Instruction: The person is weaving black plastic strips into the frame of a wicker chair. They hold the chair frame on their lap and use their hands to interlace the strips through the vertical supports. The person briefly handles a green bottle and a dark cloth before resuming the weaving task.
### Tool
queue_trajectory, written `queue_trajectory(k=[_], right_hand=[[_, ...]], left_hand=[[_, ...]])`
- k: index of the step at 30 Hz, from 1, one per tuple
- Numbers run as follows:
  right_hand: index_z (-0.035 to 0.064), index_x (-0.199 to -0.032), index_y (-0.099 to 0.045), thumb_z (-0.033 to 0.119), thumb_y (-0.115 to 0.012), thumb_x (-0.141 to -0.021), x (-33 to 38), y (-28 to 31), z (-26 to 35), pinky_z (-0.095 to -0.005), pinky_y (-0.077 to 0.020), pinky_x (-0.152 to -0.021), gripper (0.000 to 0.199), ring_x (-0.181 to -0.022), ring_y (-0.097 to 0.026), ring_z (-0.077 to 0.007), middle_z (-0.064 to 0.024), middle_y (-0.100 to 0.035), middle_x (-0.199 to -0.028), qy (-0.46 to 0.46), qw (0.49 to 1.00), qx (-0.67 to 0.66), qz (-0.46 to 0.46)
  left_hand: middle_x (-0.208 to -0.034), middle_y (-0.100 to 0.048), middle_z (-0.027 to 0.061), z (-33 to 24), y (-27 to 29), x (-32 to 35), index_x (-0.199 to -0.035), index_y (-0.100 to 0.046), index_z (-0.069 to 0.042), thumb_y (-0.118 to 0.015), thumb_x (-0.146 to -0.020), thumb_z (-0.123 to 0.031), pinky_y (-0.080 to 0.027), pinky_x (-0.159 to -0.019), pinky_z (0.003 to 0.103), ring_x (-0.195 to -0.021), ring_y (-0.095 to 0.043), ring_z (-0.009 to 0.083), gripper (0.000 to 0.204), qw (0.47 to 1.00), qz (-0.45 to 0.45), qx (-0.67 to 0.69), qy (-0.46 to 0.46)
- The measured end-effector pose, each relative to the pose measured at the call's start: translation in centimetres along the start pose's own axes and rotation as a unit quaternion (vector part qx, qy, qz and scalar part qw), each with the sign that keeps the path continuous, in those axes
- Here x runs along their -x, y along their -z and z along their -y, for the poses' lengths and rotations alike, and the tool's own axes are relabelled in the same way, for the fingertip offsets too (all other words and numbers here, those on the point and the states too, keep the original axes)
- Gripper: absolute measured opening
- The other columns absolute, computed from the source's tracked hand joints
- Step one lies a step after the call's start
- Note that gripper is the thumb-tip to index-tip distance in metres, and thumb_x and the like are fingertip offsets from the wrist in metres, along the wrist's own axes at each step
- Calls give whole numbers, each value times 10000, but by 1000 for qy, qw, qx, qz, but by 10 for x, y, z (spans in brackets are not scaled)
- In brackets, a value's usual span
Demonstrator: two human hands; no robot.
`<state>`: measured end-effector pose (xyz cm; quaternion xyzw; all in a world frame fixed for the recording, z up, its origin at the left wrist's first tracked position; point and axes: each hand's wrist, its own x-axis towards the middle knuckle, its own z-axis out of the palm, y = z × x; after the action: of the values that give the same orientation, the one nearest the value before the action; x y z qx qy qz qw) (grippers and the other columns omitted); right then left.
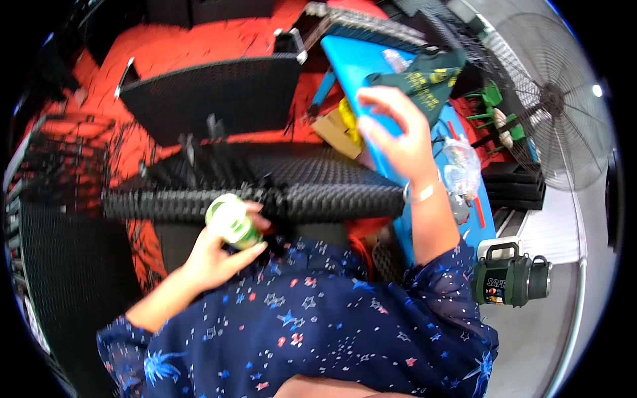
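My left hand (219, 255) is wrapped round a small green and white cylindrical container (231, 220), its pale end facing up; blur hides its finer details. It is held in front of my body, by the near edge of a black woven wicker panel (298, 199) with loose black strips on it. My right hand (397, 136) is raised over a narrow blue table (355, 63), thumb and fingers curved apart with nothing visible between them. Closest to it is a dark green cloth or bag (428, 83) with yellow print.
Clear plastic bags (462, 169) lie on the blue table, with a cardboard piece (337, 132) beside it. A large fan (554, 99) stands at the right, above a dark green flask (507, 280). Another black woven piece (212, 96) rests on the red floor covering (159, 43).
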<state>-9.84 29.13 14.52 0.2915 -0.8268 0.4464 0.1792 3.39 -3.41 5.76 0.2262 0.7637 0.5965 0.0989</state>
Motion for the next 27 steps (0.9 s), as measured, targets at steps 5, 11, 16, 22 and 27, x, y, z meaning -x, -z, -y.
queue_trajectory(k=[5,11,16,22,27], right_hand=[[67,-1010,-774,278,-808,-831,-89,141,-223,-406,-522,-927,279,-1067,-656,-276,-120,-721,-1072,-31,935,211,-283],[510,-1359,-596,642,-771,-733,-104,174,-316,-523,-288,-1170,663,-1408,-413,-374,-117,-346,-1615,-453,770,369,-257],[-17,-1375,-599,455,-845,-746,-82,222,-390,-383,-444,-1084,825,-1253,-614,-336,-226,-628,-1364,-347,832,175,-396],[-43,-1147,-741,107,-824,-837,-125,182,-258,-266,-511,-938,354,-986,-691,-162,-112,-755,-1109,-115,862,-145,-472],[-42,-1158,-727,30,-779,-867,-144,161,-134,-281,-520,-950,304,-1017,-688,-162,-107,-744,-1124,-8,888,-261,-380]], left_hand=[[-1157,-690,91,-11,0,0,-1362,-502,-40,-772,-848,21,-559,-888,320,-1037,-670,162,584,993,-53,78,67],[-1202,-669,140,-17,4,15,-1378,-486,-54,-771,-834,57,-588,-870,334,-1060,-674,205,624,997,-36,56,37],[-1210,-668,146,-10,3,-1,-1387,-454,-54,-773,-834,48,-581,-901,353,-1115,-662,217,646,997,-23,52,47],[-1255,-642,148,-19,9,-2,-1395,-418,-62,-735,-848,77,-547,-955,367,-1122,-648,220,647,984,-58,145,83],[-1244,-644,132,-40,23,8,-1355,-466,-66,-742,-835,74,-543,-960,374,-1146,-636,222,606,982,-101,149,56]])
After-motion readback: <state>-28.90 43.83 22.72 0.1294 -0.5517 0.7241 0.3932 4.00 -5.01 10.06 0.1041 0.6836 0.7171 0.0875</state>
